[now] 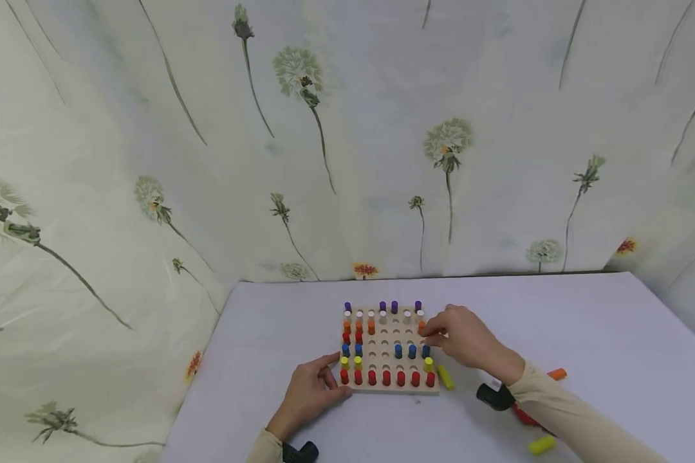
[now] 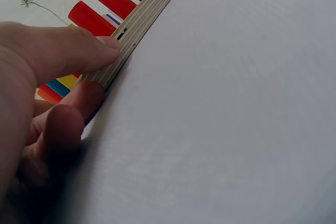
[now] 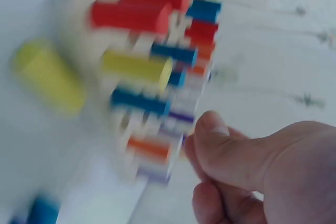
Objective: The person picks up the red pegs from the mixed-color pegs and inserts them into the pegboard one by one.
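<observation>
A wooden pegboard [image 1: 385, 389] stands on the table, with several rows of coloured pegs upright in its holes. At its near left corner my left hand [image 1: 311, 390] grips the edge; in the left wrist view the thumb [image 2: 105, 51] lies on the board's layered side, with a curled finger beneath. My right hand [image 1: 463, 337] hovers at the board's right edge, close to an orange peg [image 3: 149, 149] standing in a hole. Its thumb [image 3: 212, 124] and forefinger come together, but whether a peg is between them is hidden.
A yellow peg [image 1: 446, 377] lies just right of the board. Farther right, by the right forearm, lie an orange peg [image 1: 557, 373], red pegs [image 1: 524, 415] and another yellow peg [image 1: 542, 444]. A flower-patterned curtain [image 1: 370, 161] hangs behind the table.
</observation>
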### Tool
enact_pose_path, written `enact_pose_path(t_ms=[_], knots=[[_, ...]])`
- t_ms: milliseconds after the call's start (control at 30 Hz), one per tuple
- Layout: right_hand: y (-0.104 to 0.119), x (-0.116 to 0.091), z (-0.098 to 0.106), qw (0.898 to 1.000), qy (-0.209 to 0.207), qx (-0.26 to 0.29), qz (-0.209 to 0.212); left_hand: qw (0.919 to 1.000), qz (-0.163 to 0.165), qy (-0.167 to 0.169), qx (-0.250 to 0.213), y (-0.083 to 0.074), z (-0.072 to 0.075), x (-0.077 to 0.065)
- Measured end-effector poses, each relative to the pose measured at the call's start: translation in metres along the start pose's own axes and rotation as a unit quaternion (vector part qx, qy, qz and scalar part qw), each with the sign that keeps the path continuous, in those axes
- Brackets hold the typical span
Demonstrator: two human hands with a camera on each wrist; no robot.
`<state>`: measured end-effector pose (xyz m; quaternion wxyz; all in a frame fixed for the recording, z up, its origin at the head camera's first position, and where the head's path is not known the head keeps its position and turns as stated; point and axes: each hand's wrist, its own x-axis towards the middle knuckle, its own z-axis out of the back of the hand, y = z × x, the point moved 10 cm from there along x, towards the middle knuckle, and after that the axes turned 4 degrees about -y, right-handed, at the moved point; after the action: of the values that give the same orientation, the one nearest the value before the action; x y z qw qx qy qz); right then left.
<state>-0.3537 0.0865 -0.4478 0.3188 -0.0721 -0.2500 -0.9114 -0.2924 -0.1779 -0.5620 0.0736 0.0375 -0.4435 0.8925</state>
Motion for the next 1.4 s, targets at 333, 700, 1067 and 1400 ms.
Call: enact_pose_path(t_ms=[333, 700, 1067, 1400], knots=[[-0.077, -0.069, 0.035, 0.991, 0.069, -0.04, -0.109, 0.9999, 0.007, 0.0, -0.013, 0.0, 0.0, -0.002], [-0.115, -0.11, 0.03, 0.982, 0.094, -0.056, -0.153, 0.9998, 0.013, 0.001, -0.017, 0.0, 0.001, -0.003], [-0.113, -0.116, 0.016, 0.98, 0.105, -0.043, -0.16, 0.9999, 0.008, 0.003, -0.007, -0.003, 0.001, -0.003], [-0.105, -0.116, 0.012, 0.981, 0.102, -0.052, -0.156, 1.0, 0.004, 0.003, -0.006, -0.001, 0.0, -0.002]])
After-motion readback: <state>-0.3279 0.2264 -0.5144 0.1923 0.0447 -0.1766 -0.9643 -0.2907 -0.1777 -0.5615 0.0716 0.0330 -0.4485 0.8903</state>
